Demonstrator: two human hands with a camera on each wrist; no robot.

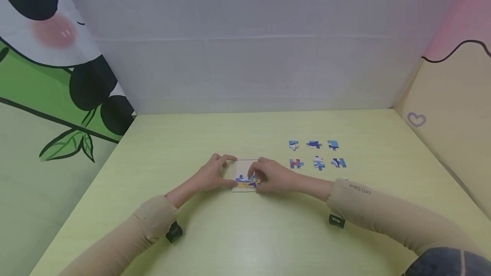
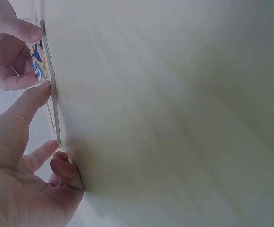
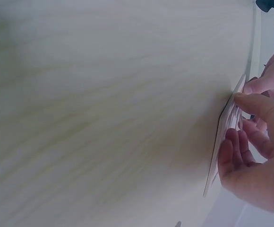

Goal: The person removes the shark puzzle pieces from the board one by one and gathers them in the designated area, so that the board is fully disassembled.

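Note:
A small white puzzle board [image 1: 242,168] lies on the table, with joined blue and yellow puzzle pieces [image 1: 245,181] along its near part. My left hand [image 1: 210,175] holds the board's left side, thumb at the near part and index finger at the far left corner. Over the board's right side, my right hand [image 1: 277,176] has bent fingers and thumb around a puzzle piece, which they largely cover. In the left wrist view, colourful pieces [image 2: 38,61] show between the right hand's thumb and fingers. The board's edge [image 3: 218,132] appears slanted in the right wrist view.
Several loose puzzle pieces [image 1: 314,144] lie in rows to the right, beyond the right forearm; a bit of another peeks out behind the right sleeve [image 1: 376,201]. A pale wall [image 1: 264,76] stands at the table's back, with printed panels at both sides.

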